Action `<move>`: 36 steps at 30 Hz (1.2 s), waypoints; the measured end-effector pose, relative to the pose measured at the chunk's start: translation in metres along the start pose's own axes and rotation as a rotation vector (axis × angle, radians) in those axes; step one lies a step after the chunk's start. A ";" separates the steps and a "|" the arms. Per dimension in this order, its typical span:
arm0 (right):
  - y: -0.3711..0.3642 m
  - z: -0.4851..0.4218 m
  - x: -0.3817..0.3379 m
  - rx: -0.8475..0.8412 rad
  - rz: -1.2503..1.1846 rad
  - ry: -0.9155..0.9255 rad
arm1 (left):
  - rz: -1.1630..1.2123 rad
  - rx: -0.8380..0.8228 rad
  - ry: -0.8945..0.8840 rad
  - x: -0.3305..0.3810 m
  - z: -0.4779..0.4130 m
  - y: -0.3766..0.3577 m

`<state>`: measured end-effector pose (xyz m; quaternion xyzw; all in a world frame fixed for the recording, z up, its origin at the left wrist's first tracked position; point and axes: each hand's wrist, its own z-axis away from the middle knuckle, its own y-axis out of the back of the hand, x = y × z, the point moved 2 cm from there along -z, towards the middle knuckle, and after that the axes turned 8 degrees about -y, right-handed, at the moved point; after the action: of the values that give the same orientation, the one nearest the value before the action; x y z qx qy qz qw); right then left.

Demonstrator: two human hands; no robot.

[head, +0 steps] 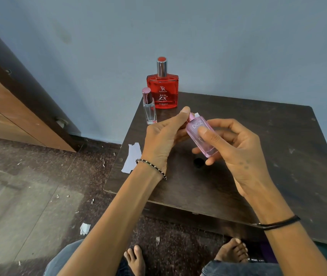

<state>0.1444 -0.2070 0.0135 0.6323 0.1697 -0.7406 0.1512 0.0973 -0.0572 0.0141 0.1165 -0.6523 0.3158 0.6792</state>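
Three perfume bottles (162, 92) (149, 111) (195, 126), one black cap (198, 162), one dark wooden table (278, 146), two hands (158, 140) (238, 148), two wristbands (150, 168) (280, 223).

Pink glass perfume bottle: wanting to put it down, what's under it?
A small black round object lies on the dark wooden table below the pink bottle; the right hand gripping it hides tabletop alongside.
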 end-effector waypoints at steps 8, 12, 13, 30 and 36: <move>0.004 -0.002 0.002 -0.021 -0.083 -0.066 | -0.020 0.028 -0.108 -0.006 -0.002 -0.010; 0.012 -0.002 -0.001 -0.002 -0.113 -0.036 | 0.024 0.072 -0.102 -0.010 -0.004 -0.015; 0.015 -0.002 -0.002 0.010 -0.115 -0.027 | 0.019 0.070 -0.097 -0.011 -0.005 -0.016; 0.051 -0.037 -0.011 0.244 -0.050 0.100 | -0.323 -0.087 -0.125 -0.028 -0.043 -0.034; 0.058 -0.078 -0.018 0.240 0.181 0.165 | -0.460 -0.067 -0.146 -0.029 -0.065 -0.044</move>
<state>0.2415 -0.2243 0.0163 0.7171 0.0345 -0.6846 0.1263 0.1776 -0.0621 -0.0109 0.2617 -0.6661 0.1218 0.6878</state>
